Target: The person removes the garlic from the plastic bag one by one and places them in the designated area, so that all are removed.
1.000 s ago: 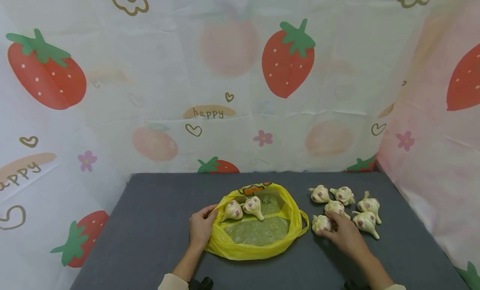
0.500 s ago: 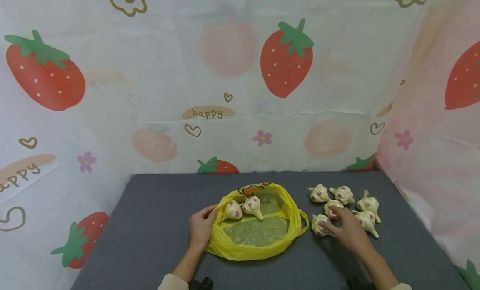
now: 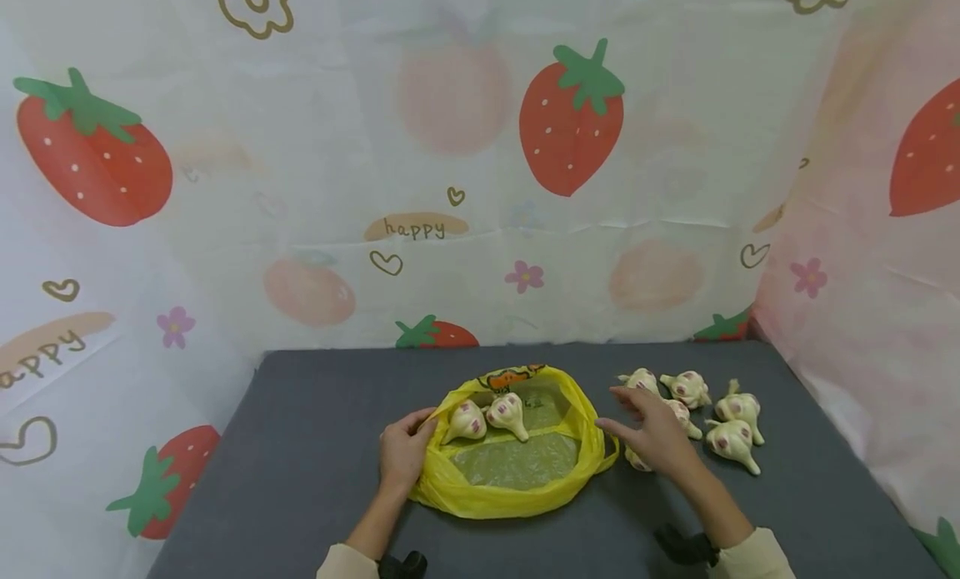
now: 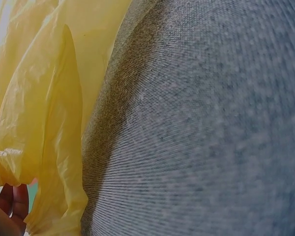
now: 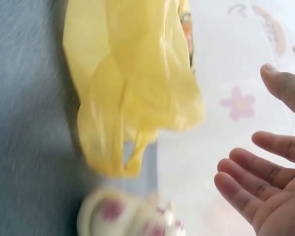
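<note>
A yellow plastic bag (image 3: 510,504) lies on the dark table with its mouth spread wide. Two garlic bulbs, the left one (image 3: 467,421) and the right one (image 3: 507,414), rest inside it. My left hand (image 3: 402,454) pinches the bag's left rim; in the left wrist view its fingers (image 4: 18,201) are partly hidden behind the yellow plastic (image 4: 59,108). My right hand (image 3: 660,437) is just right of the bag's handle loop, holding nothing. The right wrist view shows that hand (image 5: 270,187) with fingers spread and a garlic bulb (image 5: 123,219) below the bag's handle end.
Several more garlic bulbs (image 3: 733,444) lie loose on the table's right side, some partly covered by my right hand. The dark tabletop (image 3: 315,412) ends at a strawberry-print curtain (image 3: 330,179) behind and at both sides.
My right hand has left the near garlic bulbs and moved left and up toward the bag, its fingers opening out. The left hand and the bag stay as they were.
</note>
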The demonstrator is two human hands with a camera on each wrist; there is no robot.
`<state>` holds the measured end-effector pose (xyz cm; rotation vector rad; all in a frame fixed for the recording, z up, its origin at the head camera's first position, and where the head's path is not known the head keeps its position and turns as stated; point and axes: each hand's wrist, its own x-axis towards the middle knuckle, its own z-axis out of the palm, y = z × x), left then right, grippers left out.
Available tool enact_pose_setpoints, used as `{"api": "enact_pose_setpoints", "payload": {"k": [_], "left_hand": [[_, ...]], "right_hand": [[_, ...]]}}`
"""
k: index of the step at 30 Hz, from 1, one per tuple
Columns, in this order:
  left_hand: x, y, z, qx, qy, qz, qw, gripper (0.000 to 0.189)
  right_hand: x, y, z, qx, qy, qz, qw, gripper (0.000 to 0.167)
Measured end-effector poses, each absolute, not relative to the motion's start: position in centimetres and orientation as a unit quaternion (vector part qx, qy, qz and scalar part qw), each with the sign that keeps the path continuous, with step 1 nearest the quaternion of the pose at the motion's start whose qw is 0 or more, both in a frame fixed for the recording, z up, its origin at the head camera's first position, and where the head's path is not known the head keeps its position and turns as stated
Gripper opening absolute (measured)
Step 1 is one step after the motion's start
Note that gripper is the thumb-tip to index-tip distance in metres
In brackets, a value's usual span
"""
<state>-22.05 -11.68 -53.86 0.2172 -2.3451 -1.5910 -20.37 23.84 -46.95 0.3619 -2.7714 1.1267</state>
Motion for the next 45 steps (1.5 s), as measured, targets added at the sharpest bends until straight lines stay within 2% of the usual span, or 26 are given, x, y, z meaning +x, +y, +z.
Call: {"api": "enact_pose_setpoints", "payload": {"k": [11, 23, 45], "left_hand": [[-22.0, -11.7, -53.6, 0.074, -0.817, -0.551, 0.150, 0.019], [-22.3, -11.9, -53.7, 0.076, -0.826, -0.541, 0.141, 0.020], [-22.2, -11.6, -54.1, 0.066, -0.822, -0.545, 0.153, 0.019]], "right_hand": [[-22.8, 19.6, -47.1, 0.169, -0.905, 0.389, 0.039, 0.059], [-24.4, 15.5, -47.4, 0.141, -0.907, 0.397, -0.019, 0.053], [-25.9, 11.9, -50.1, 0.120, -0.917, 0.378, -0.042, 0.054]]}}
